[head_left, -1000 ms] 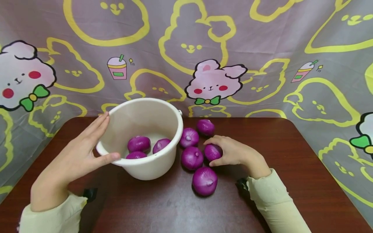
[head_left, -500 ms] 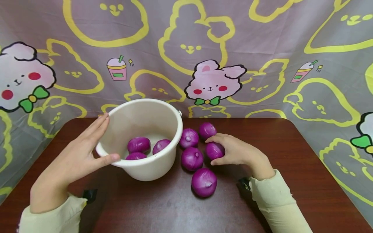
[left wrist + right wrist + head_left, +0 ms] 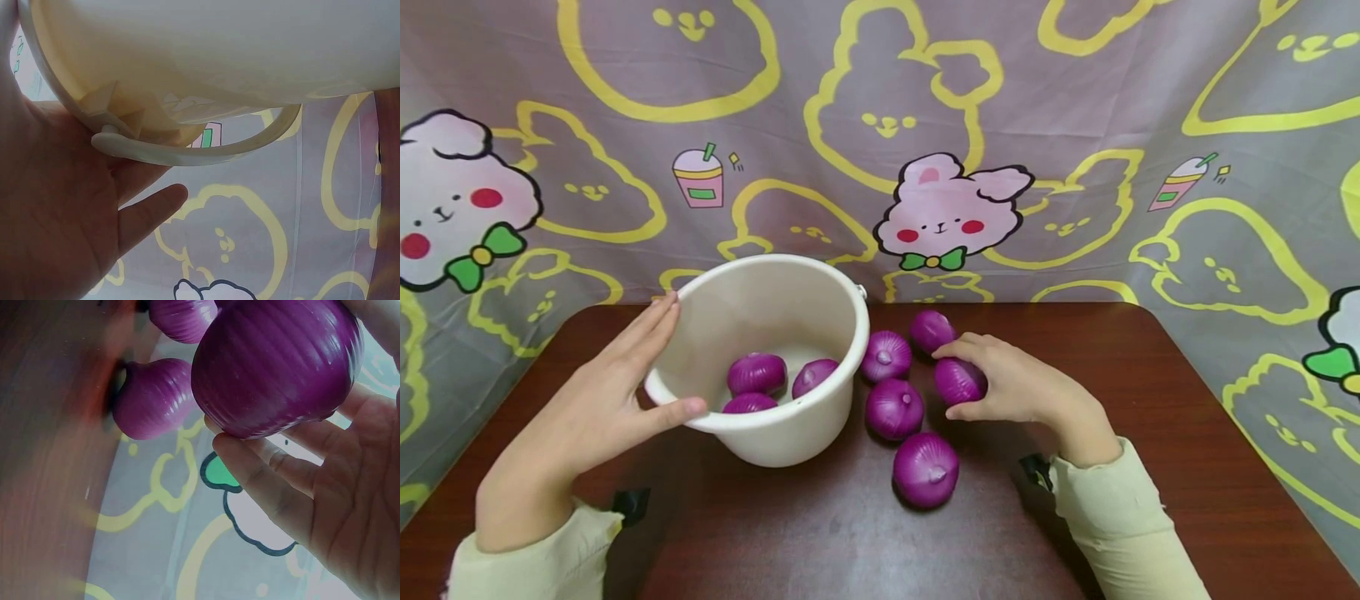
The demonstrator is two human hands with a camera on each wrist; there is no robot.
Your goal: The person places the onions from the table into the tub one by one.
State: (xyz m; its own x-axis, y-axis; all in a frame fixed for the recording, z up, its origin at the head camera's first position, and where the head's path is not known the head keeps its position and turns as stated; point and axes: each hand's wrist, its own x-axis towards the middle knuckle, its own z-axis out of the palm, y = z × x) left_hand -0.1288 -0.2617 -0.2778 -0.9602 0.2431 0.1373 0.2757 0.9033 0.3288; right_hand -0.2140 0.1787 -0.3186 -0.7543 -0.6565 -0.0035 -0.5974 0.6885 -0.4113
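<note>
Onion (image 3: 961, 382), red, pinched in the right hand (image 3: 1022, 387), had shifted slightly rightward, still outside the bucket (image 3: 786, 440) that the left hand (image 3: 595, 400) touched, fingers extended.

A glossy, dark reddish-brown counter (image 3: 775, 533) with rounded far corners carries a white bucket (image 3: 793, 437). Just beside the bucket lies the middle onion (image 3: 891, 411), purple like the rest. Around it, the bucket stands toward ten o'clock, the second onion (image 3: 886, 360) close by at twelve, the far onion (image 3: 931, 332) at one, the near onion (image 3: 921, 472) at five.
</note>
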